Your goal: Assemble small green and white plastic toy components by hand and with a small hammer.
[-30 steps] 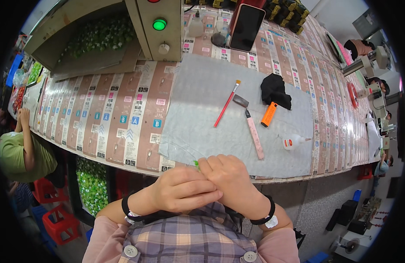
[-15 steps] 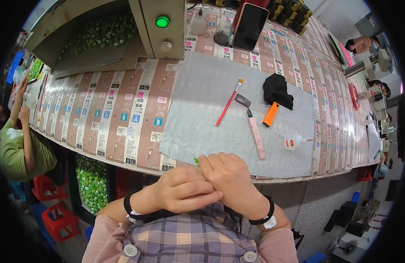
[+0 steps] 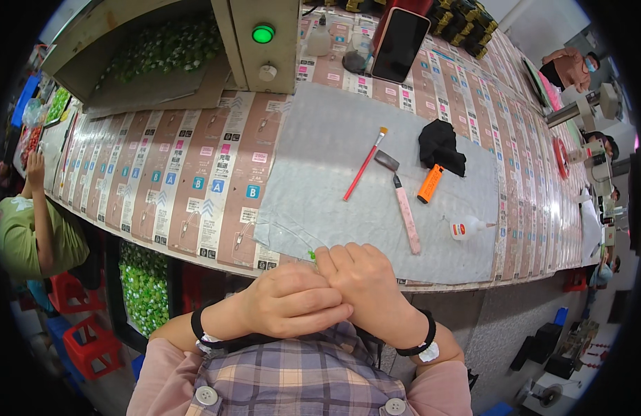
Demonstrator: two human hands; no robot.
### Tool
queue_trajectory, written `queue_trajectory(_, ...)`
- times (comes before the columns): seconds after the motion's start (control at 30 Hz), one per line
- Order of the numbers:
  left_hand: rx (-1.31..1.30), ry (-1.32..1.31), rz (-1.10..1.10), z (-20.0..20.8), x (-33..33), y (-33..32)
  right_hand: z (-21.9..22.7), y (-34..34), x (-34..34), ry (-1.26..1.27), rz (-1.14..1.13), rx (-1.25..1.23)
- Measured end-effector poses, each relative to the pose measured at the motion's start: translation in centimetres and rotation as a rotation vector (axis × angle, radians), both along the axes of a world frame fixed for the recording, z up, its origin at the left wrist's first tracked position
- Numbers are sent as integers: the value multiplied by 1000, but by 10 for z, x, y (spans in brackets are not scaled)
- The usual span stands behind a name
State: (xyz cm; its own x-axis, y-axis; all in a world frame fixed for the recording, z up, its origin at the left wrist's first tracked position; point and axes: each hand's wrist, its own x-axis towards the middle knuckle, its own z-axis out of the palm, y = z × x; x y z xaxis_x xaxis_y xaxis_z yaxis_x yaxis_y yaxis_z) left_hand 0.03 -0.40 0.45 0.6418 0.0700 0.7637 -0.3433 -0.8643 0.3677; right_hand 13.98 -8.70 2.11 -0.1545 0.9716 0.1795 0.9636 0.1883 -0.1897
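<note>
In the head view, my bare left grip (image 3: 286, 298) and bare right grip (image 3: 362, 281) curl against each other by the near edge of the flat grey plastic sheet (image 3: 320, 152), hiding their fingertips, so I cannot tell whether either pinches the tiny bright-green piece (image 3: 311, 255) showing at that edge. If my hold were slack, I judge it could slip off past the sheet; its shape is too small to make out.

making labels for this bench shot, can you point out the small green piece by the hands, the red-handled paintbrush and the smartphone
small green piece (image 3: 311, 255): head view, its visible bit
red-handled paintbrush (image 3: 364, 166): head view, middle of the handle
smartphone (image 3: 401, 46): head view, middle of the dark screen
</note>
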Motion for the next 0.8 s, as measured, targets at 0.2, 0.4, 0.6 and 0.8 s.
queue_trajectory(0.2,4,10,-5,2,0,-1,-1,0,-1,-11,8,17)
queue_trajectory(0.4,-5,20,-5,4,-1,-2,-1,0,-1,-8,10,51)
queue_trajectory(0.6,46,-13,5,-2,-4,-1,0,1,-2,-6,1,70)
queue_trajectory(0.8,44,-78,50,-9,-3,-3,-1,1,-3,11,7,58)
